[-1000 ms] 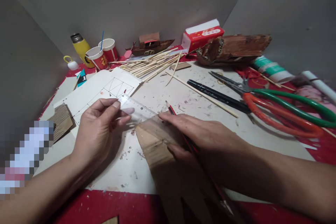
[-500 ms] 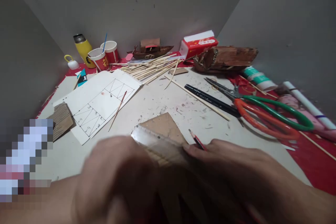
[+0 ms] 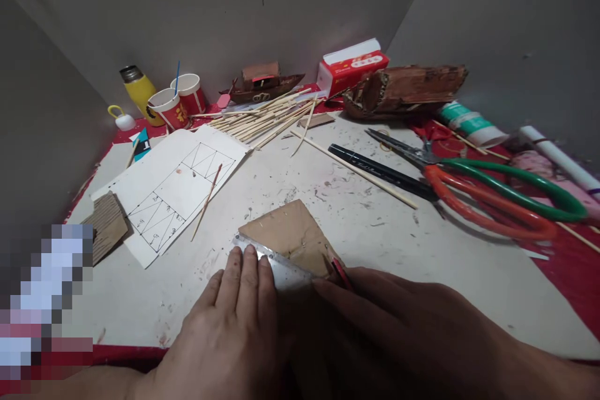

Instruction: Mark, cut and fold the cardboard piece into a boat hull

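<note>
Near the front of the table lies a piece of brown cardboard (image 3: 284,228). Across it rests a shiny straight-edged ruler (image 3: 287,273); whether it is metal or clear plastic I cannot tell. My left hand (image 3: 229,319) lies with its fingers stretched flat on the ruler's left part. In my right hand (image 3: 389,306) is a red-and-black pencil (image 3: 341,273), its point at the cardboard's right side by the ruler. The right fingertips also reach the ruler's right part. Shadow hides the area between the two hands.
Left of the cardboard lies a paper with a line drawing (image 3: 164,187). Wooden sticks (image 3: 267,115), a black marker (image 3: 379,169) and big scissors (image 3: 469,181) lie beyond. Paper cups (image 3: 171,109), a yellow bottle (image 3: 140,90) and model boats (image 3: 267,84) line the back.
My left hand has moved down from a blurred, raised pose to lie flat on the ruler. The pencil has tipped to the cardboard, and the ruler has shifted slightly toward me.
</note>
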`<state>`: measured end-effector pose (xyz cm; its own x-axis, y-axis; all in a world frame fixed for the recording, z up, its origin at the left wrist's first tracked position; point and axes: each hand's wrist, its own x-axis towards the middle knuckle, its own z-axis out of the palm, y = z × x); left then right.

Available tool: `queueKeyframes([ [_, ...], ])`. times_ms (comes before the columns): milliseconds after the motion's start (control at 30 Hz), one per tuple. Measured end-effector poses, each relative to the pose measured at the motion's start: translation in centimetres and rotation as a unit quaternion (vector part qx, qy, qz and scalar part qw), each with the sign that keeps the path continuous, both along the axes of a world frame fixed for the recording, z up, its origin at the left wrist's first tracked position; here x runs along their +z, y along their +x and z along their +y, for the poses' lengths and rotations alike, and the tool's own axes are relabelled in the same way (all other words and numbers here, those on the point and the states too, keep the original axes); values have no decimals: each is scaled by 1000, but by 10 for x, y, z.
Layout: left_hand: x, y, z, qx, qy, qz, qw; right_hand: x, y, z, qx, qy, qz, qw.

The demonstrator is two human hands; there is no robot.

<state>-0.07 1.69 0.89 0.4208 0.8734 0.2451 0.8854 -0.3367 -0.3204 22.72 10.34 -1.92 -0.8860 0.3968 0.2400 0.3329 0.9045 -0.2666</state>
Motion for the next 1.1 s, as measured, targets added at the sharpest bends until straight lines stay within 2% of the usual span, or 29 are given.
queueKeyframes([
  [133,3,-4,3,-34,-55,54,996,2,-4,0,-1,57,21,998],
  [200,6,-5,4,-25,-73,65,995,6,-5,4,17,64,49,997],
  [267,8,-5,5,-18,-86,64,994,9,-6,12,27,47,88,995],
  [367,8,-4,6,-24,-83,52,995,7,-6,26,-26,-5,136,990],
  [600,10,-12,10,-67,-100,40,992,-8,-5,36,-6,-78,74,994],
  [867,8,-20,0,-91,-118,8,989,-20,0,32,-8,-60,76,995],
  [1100,5,-28,-1,-107,-133,-33,985,-23,-1,31,-7,-78,119,990],
])
